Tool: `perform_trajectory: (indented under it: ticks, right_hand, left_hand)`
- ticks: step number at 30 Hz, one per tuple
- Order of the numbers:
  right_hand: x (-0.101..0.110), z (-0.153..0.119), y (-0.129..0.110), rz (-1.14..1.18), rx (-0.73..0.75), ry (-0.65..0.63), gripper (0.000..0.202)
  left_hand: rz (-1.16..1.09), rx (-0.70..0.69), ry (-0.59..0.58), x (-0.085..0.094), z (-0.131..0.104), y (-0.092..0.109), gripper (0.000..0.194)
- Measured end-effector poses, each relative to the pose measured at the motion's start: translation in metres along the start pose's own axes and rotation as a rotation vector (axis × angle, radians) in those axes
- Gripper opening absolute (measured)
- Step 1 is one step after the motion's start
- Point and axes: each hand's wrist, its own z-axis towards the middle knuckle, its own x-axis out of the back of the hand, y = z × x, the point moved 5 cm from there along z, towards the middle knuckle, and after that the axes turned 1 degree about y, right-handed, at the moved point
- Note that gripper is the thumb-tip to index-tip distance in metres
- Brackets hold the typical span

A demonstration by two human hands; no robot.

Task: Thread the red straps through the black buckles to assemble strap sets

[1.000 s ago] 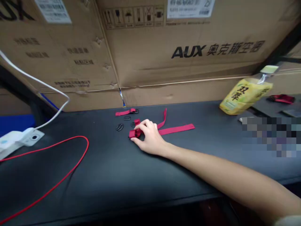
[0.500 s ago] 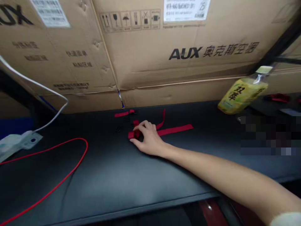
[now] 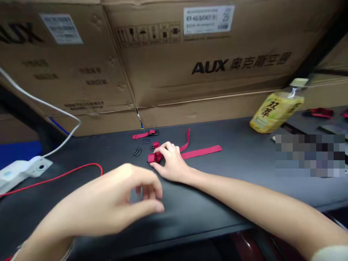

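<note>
My right hand [image 3: 172, 163] rests on the table with thumb and fingers closed on a red webbing strap [image 3: 151, 158] at its buckle end. The strap's flat tail [image 3: 202, 152] runs out to the right from behind the hand. Another red strip [image 3: 187, 139] curves up behind my knuckles. My left hand [image 3: 116, 199] hovers in front, its fingers curved and apart from the thumb, holding nothing. Just past the right fingertips lie black slide buckles [image 3: 137, 152] and a short red strap [image 3: 140, 135] with a black buckle on it.
Large cardboard boxes [image 3: 163, 83] stand along the back of the black table [image 3: 201, 203]. A yellow drink bottle [image 3: 276, 108] leans at the right. At the left are a white power strip [image 3: 16, 174] with its cable and a red cord [image 3: 67, 169]. More red straps [image 3: 320, 113] lie far right.
My left hand has come into view from the lower left. The right hand stays on the red strap. The view has shifted slightly and the boxes look darker.
</note>
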Motion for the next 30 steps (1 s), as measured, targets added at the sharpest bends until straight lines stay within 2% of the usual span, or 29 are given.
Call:
perform_trajectory:
  ticks: [1, 2, 5, 7, 9, 13, 22, 30]
  right_hand:
    - [0.0, 0.0, 0.001, 0.002, -0.008, 0.005, 0.031]
    - [0.0, 0.0, 0.001, 0.004, -0.02, 0.012, 0.03]
    - [0.001, 0.001, 0.003, 0.001, -0.05, 0.049, 0.029]
    - [0.002, 0.001, 0.004, 0.001, -0.05, 0.074, 0.028]
    - [0.002, 0.002, 0.003, 0.013, -0.041, 0.085, 0.027]
    - [0.001, 0.002, 0.001, 0.04, 0.006, 0.073, 0.025]
    - [0.003, 0.001, -0.002, 0.066, 0.054, 0.053, 0.028]
    - [0.001, 0.003, -0.002, 0.132, 0.028, 0.07, 0.036]
  left_hand:
    - [-0.007, 0.01, 0.007, 0.005, 0.019, -0.004, 0.025]
    - [-0.01, 0.047, 0.076, 0.012, 0.037, -0.014, 0.027]
    - [-0.005, 0.149, 0.364, 0.023, 0.066, -0.057, 0.031]
    - [-0.054, 0.18, 0.423, 0.019, 0.07, -0.083, 0.034]
    - [-0.19, 0.185, 0.384, 0.009, 0.07, -0.098, 0.036]
    - [-0.536, 0.176, 0.272, -0.012, 0.068, -0.099, 0.04]
    - [-0.887, 0.134, 0.231, -0.036, 0.075, -0.106, 0.04]
    - [-0.862, 0.119, 0.395, -0.03, 0.073, -0.114, 0.038]
